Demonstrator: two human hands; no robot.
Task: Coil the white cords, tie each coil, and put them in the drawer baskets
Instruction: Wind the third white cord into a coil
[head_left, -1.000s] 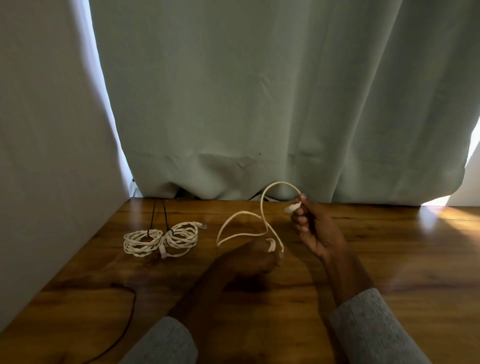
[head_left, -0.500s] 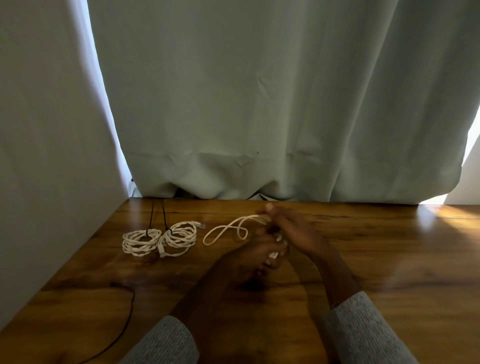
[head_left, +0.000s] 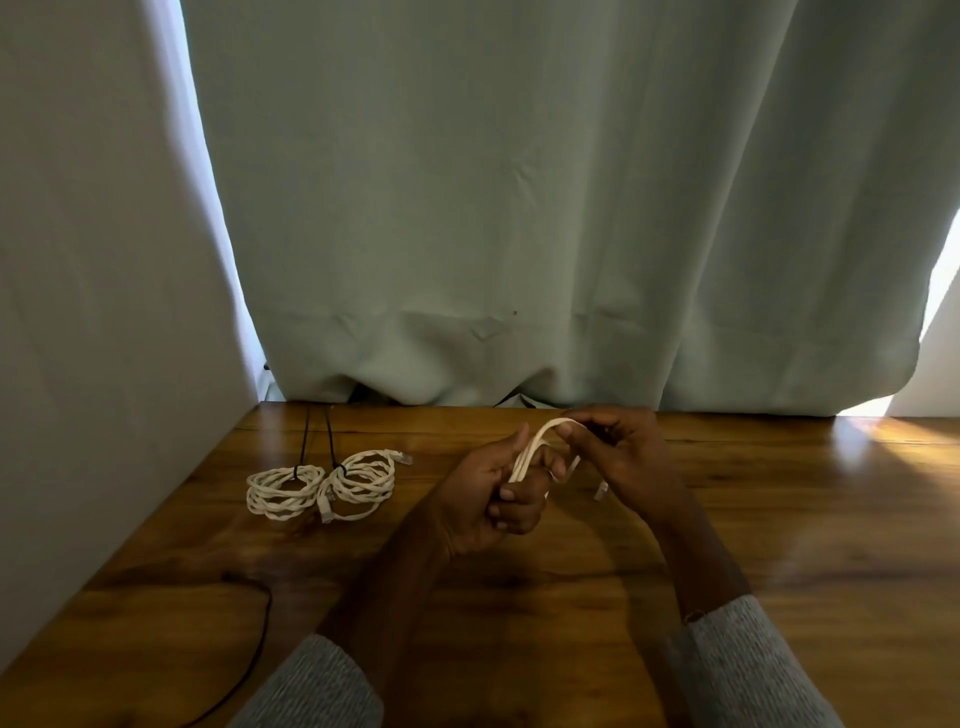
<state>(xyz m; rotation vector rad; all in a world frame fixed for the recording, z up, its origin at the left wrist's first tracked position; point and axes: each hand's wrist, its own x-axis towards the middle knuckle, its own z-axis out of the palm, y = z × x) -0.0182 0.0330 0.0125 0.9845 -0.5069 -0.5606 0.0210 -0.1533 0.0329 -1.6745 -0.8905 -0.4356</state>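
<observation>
A short white cord is gathered into tight loops above the middle of the wooden table. My left hand grips the lower part of the loops, thumb up beside them. My right hand pinches the top bend of the cord, and one plug end hangs below it. Two finished white coils lie on the table to the left: a left coil and a right coil, each tied with a dark tie. No drawer or basket is in view.
A pale green curtain hangs along the table's far edge and a grey wall bounds the left side. A thin black wire curves over the near left of the table. Two thin dark cords run from the coils to the far edge.
The cord's wide open loops have been drawn together into a tight bundle between both hands. My right hand came down to my left hand, then both lifted slightly with the bundle.
</observation>
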